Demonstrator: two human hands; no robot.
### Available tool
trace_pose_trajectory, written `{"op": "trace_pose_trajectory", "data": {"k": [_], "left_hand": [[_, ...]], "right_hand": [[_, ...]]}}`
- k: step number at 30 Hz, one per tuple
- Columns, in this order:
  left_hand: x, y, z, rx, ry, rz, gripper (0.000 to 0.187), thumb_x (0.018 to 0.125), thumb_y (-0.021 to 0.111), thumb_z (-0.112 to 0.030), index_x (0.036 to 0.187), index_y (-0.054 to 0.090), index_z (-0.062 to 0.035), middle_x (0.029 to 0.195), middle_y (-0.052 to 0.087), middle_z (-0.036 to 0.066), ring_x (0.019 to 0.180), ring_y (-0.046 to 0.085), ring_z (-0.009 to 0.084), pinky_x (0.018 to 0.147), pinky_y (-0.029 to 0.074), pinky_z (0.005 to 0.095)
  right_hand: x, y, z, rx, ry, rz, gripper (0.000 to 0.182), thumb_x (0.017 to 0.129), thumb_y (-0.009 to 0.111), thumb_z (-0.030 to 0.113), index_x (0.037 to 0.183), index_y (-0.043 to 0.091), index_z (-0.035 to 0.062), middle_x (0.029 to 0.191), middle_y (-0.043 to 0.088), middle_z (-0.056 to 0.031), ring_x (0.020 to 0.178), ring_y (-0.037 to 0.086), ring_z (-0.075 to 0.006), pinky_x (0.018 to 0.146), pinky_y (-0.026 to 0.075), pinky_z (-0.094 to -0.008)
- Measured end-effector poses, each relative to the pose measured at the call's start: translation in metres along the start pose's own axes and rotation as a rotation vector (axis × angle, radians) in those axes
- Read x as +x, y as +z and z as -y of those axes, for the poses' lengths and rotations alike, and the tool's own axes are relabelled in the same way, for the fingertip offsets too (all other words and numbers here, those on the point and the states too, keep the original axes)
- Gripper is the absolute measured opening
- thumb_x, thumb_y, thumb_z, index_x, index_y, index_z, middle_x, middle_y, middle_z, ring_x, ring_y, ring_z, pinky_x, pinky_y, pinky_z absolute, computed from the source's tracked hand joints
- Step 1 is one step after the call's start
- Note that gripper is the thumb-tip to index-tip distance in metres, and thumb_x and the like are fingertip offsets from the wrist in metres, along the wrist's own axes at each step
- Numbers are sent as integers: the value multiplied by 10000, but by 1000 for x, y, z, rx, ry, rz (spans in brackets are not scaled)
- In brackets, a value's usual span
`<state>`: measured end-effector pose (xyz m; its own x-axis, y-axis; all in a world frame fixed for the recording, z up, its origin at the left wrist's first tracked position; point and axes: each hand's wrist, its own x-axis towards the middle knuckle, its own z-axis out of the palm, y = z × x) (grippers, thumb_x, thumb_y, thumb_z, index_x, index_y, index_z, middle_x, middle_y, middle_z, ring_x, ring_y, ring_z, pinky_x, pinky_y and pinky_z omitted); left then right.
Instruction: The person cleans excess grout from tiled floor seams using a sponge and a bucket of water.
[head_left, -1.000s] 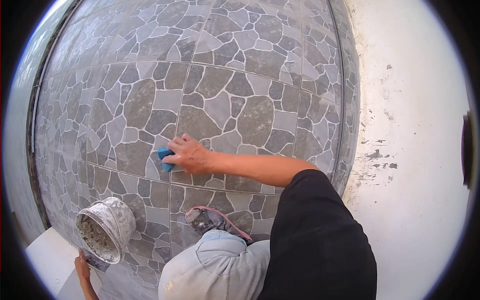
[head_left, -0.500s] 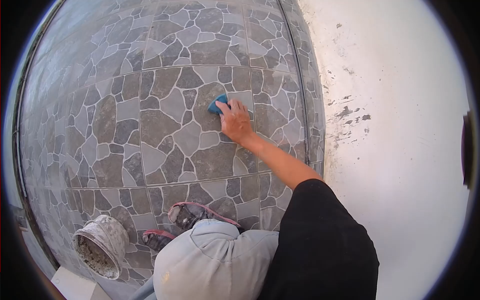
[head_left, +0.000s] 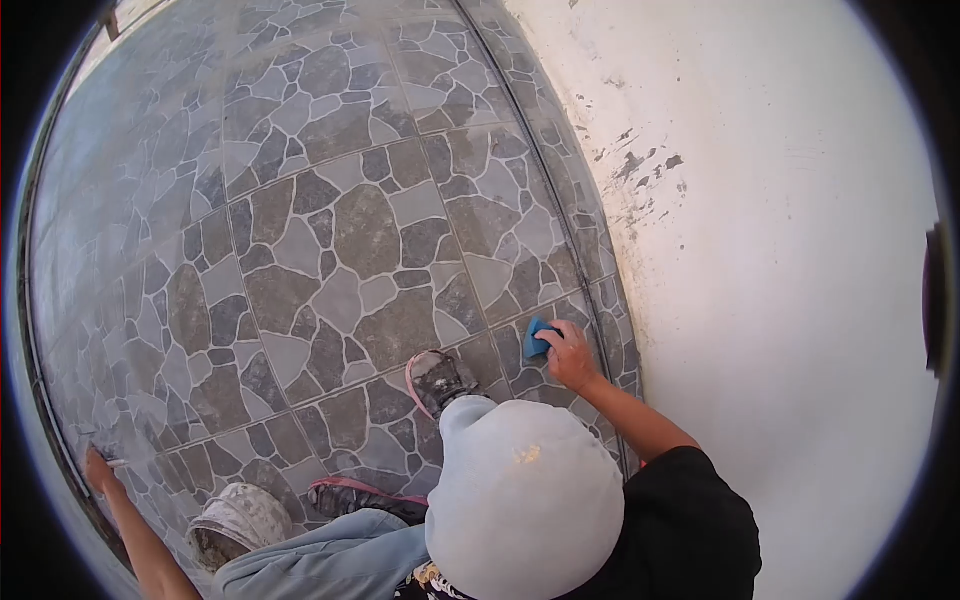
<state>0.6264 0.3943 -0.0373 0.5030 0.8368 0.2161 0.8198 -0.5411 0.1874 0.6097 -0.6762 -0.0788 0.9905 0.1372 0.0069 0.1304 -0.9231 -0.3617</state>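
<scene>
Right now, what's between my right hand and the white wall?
In the head view, a narrow dark strip along the floor, then a margin of stone-patterned tiles, lies between your right hand and the white wall.

Bright, diffuse light | pale wall [head_left: 790,300] washed-out | floor [head_left: 130,190] hazy upper left | fisheye bowing, black corners

Looks like building job spot; indoors or outdoors hard to tell. Stone-look floor tiles [head_left: 365,235] all round right fingers [head_left: 567,331]. White wall [head_left: 780,270], scuffed and chipped, right of fingers. Dark strip [head_left: 545,165] between fingers and wall. Bucket [head_left: 252,508] caked in pale muck, well left of fingers.
</scene>
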Motion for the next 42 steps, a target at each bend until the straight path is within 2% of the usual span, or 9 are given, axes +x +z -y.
{"op": "trace_pose_trajectory", "data": {"k": [9,13,14,22,25,30,34,37,42], "left_hand": [[12,-128,-44,-325,71,261,489,881,491,-158,1319,670,-37,984,728,70,846,664,164,761,502,299],[14,-163,-69,-71,171,147,483,885,483,-159,1309,674,-28,878,669,33,708,602,117,686,482,271],[16,-159,-67,-152,219,70,482,889,482,-162,1310,674,-30,879,664,35,686,597,102,666,481,261],[-68,-266,21,406,67,232,517,865,452,-186,1304,684,-42,1210,718,163,1047,695,259,910,528,352],[-61,-266,17,412,-104,103,524,865,448,-208,1299,687,-36,1230,718,140,1076,690,255,921,521,348],[-18,-179,-30,278,45,152,493,881,450,-206,1285,708,-92,1229,724,113,1090,685,258,950,503,356],[-13,-128,-109,246,261,199,482,884,451,-202,1275,707,-83,1227,723,125,1088,684,272,965,490,354],[-8,-127,-73,209,260,224,476,879,454,-197,1261,712,-81,1232,721,136,1115,678,285,980,491,372],[-36,-157,-40,394,166,292,486,853,457,-199,1243,720,-78,1210,734,127,1120,684,292,979,502,380]], "right_hand": [[370,10,-95,33,-507,-156,411,774,559,-84,1110,664,128,1086,642,-159,1046,618,-397,919,519,-461],[536,-11,-82,-167,34,-781,341,863,659,33,1180,650,159,1124,633,-137,1085,600,-380,890,505,-468],[550,-9,-86,-56,-210,-919,343,845,619,172,1161,670,48,1107,658,-211,1107,591,-384,978,474,-487],[119,-14,-24,120,-227,-48,483,703,639,-93,1108,721,159,1069,637,-100,1025,611,-307,919,437,-447],[106,6,-35,189,-252,100,476,683,621,-120,1060,737,146,1061,646,-113,1002,614,-332,921,459,-440],[417,56,-64,66,-543,-310,422,800,605,-40,1138,714,190,1077,677,-85,1013,635,-327,861,508,-456],[595,42,-72,-157,61,-395,309,842,597,44,1147,643,22,1131,681,-220,1108,620,-432,940,511,-488],[479,-37,-22,161,-336,-640,285,845,607,52,1124,666,38,1106,693,-209,1103,623,-427,933,511,-496],[179,-36,-78,98,-81,-225,424,766,595,-87,1145,663,88,1047,647,-133,1010,611,-361,919,477,-463]]}}
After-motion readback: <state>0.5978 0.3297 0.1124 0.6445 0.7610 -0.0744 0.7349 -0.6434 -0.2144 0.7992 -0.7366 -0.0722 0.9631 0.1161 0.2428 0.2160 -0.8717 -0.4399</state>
